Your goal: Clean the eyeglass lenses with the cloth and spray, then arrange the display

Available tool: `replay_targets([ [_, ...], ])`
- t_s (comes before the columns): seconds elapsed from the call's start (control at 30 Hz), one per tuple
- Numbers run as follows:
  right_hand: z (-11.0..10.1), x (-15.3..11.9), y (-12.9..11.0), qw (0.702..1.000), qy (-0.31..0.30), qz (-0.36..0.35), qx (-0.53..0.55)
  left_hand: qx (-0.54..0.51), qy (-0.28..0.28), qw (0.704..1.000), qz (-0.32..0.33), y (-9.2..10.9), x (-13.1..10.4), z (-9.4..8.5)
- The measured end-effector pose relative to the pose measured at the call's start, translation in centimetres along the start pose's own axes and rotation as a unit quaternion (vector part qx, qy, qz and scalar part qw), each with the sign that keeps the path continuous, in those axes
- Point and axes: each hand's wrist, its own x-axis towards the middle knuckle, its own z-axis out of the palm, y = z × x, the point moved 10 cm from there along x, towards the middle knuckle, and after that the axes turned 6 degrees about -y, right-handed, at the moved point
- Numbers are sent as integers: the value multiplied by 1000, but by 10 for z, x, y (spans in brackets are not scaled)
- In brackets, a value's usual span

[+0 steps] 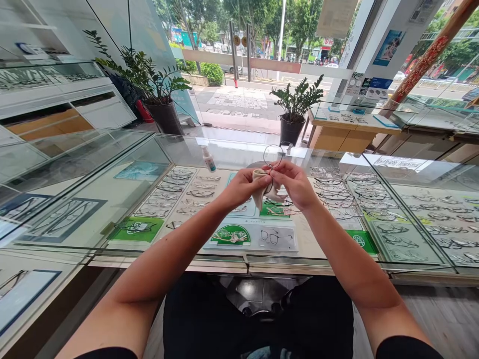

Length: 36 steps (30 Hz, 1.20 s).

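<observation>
A pair of thin, dark-rimmed round eyeglasses [273, 156] is held up over the glass counter, one lens standing above my fingers. My right hand [294, 183] pinches the frame near its middle. A pale beige cleaning cloth [258, 175] is bunched in my left hand [242, 188], pressed around the lower lens, which the cloth and fingers partly cover. Both hands meet at the glasses, fingertips close together. Behind them to the left, a small white spray bottle [208, 159] stands upright on the glass top.
Under the glass of the display counter [224, 258] lie rows of eyeglasses [168, 192] and green cards [138, 229]. Two potted plants [292, 127] stand beyond it, before glass doors [241, 55]. Another display case [348, 132] is at the back right.
</observation>
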Motion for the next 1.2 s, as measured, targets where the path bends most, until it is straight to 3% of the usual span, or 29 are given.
replay_targets([
  [0.6,-3,0,4,999,26,14,41,-3,-32,999,7,-1,-2,4],
  [1.0,-9,2,11,993,41,34,105,-1,-98,995,1,-1,-2,13],
  [1.2,-11,3,12,993,40,35,106,5,-87,996,20,0,0,10],
])
